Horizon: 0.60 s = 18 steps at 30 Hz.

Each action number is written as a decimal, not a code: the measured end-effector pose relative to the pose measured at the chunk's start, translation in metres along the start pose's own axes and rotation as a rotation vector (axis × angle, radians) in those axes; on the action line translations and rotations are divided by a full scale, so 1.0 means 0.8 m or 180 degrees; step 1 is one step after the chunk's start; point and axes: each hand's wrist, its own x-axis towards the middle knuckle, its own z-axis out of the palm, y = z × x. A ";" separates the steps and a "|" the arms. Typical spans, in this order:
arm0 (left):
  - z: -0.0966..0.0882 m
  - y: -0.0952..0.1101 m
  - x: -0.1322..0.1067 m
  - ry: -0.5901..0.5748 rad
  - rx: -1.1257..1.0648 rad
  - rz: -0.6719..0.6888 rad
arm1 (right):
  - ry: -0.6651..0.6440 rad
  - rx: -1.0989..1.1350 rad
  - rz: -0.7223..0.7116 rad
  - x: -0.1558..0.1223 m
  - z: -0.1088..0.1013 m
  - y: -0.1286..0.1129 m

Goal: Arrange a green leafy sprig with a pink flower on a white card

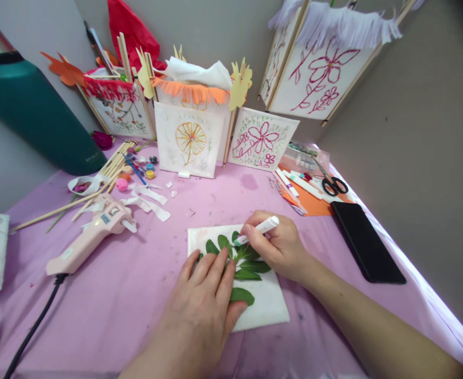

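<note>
A white square panel (261,310) lies flat on the table in front of me. On it rests a green leafy sprig (251,266) with several oval leaves. My left hand (203,300) lies flat over the sprig's left side, fingers stretched out, pressing it against the panel and hiding part of it. My right hand (281,245) grips a white marker (267,225) with a green tip. The marker slants down to the left, its tip at the upper leaves; whether it touches the leaf or the panel I cannot tell.
Left are a pink glue gun (93,231) with a black cord, wooden sticks (115,168) and a teal bottle (30,100). Decorated panels (190,139) stand at the back. Right are scissors (334,185), markers (302,184) and a black phone (368,242) near the table edge.
</note>
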 end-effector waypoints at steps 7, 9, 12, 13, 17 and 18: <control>-0.016 -0.005 0.018 -0.0204 -0.0078 -0.0001 | 0.0078 -0.0034 0.0008 0.001 0.002 0.001; -0.017 -0.005 0.020 -0.0266 -0.0049 -0.0024 | 0.0106 -0.0047 -0.0006 0.001 0.002 0.003; -0.016 -0.005 0.019 -0.0291 -0.0021 -0.0033 | 0.0123 -0.0047 -0.0011 0.001 0.003 0.004; -0.015 -0.005 0.018 -0.0299 -0.0008 -0.0034 | 0.0126 -0.0047 -0.0005 0.001 0.003 0.004; -0.011 -0.006 0.015 -0.0320 0.0063 -0.0023 | 0.0141 -0.0036 0.0015 0.001 0.003 0.004; -0.010 -0.005 0.015 -0.0299 0.0089 -0.0024 | 0.0145 -0.0032 0.0014 0.001 0.003 0.004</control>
